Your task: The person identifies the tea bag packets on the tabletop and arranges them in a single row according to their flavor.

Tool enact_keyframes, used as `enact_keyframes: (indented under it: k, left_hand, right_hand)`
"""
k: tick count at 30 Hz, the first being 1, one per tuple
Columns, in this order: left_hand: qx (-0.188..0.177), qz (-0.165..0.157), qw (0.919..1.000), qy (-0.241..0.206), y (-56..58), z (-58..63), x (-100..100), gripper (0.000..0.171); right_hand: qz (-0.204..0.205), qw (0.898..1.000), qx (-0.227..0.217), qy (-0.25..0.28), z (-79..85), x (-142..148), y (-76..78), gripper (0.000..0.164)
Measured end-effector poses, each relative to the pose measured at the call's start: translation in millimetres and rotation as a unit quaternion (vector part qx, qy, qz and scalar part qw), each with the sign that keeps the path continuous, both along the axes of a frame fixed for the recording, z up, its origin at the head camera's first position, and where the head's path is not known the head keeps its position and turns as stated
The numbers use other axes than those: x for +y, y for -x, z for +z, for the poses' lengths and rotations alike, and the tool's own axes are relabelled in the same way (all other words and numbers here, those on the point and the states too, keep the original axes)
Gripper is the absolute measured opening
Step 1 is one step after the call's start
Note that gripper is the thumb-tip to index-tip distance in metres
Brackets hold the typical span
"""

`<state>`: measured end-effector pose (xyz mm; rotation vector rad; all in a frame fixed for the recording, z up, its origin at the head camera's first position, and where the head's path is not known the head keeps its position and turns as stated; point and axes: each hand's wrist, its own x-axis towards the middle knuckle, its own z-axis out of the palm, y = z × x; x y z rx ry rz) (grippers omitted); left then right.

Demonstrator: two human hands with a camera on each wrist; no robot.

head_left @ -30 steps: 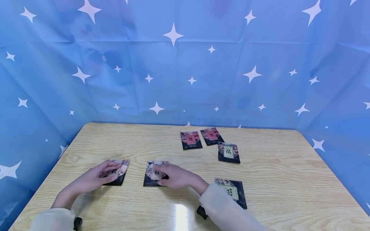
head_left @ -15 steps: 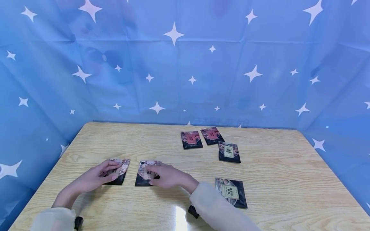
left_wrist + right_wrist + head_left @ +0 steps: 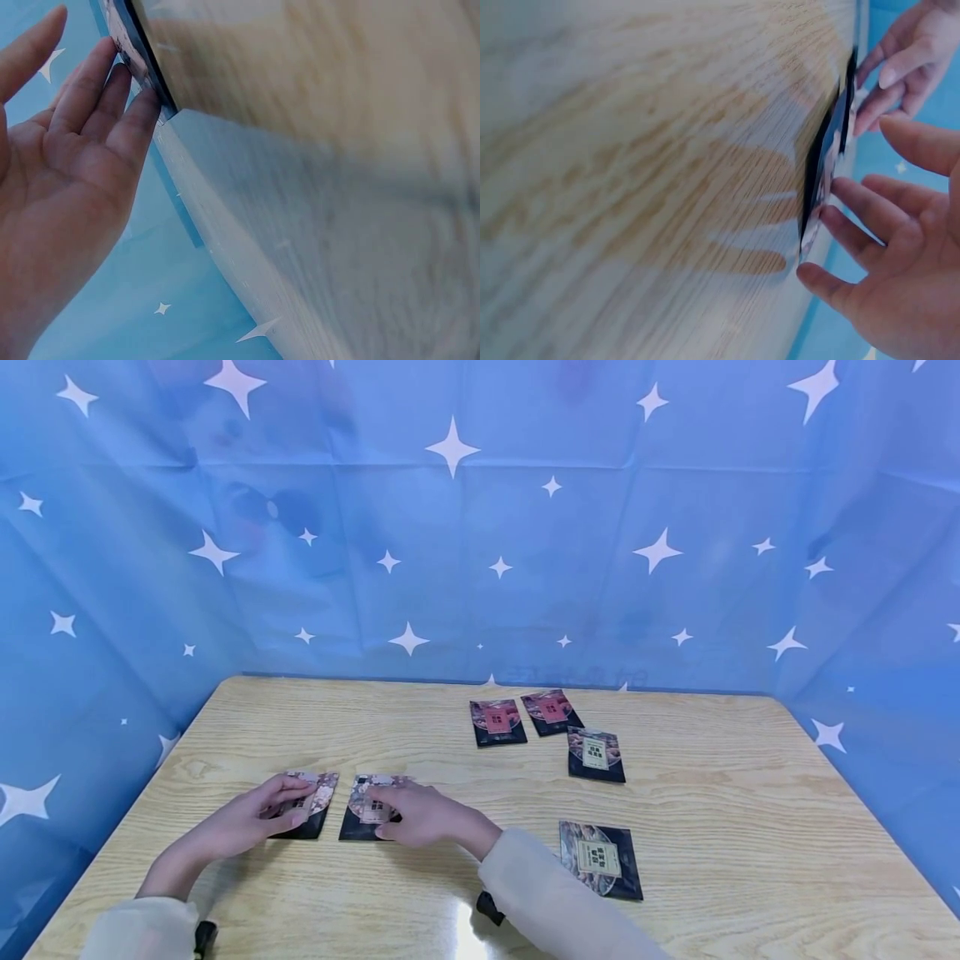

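Observation:
On the left of the table, my left hand [image 3: 251, 814] rests its fingertips on a flat dark sachet [image 3: 318, 797] with a pink flowered top. A matching sachet [image 3: 356, 818] lies just right of it, a narrow gap between the two. My right hand [image 3: 431, 814] touches that second sachet from above, covering its right side. In the left wrist view, relaxed fingers [image 3: 90, 90] meet the sachet's edge [image 3: 135, 56]. The right wrist view shows fingertips [image 3: 832, 217] laid along the face of the second sachet [image 3: 819, 176], thumb held away.
Two red-labelled sachets [image 3: 498, 722] [image 3: 552, 712] lie at the back of the wooden table [image 3: 720, 793]. A pale-labelled sachet [image 3: 596, 756] sits near them, and another [image 3: 600, 860] lies right of my right sleeve. A blue starry cloth [image 3: 480, 527] hangs behind.
My right hand has slid its flowered sachet left across the table, closer to the one under my left hand. The left hand and its sachet have stayed in place.

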<state>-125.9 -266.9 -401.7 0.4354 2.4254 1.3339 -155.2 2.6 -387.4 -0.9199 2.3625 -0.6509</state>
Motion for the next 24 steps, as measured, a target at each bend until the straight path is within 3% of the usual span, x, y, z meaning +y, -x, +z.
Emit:
enact_keyframes:
  k: [13, 24]
  left_hand:
    - [0.000, -0.001, 1.0000, 0.000, 0.1, 0.4, 0.2, 0.046]
    - [-0.006, -0.003, 1.0000, 0.002, 0.0, 3.1, 1.2, 0.046]
  right_hand:
    - [0.004, 1.000, -0.004, -0.008, 2.9, -0.9, -0.5, 0.057]
    - [0.040, 0.998, -0.014, 0.044, 7.5, 6.7, 3.5, 0.056]
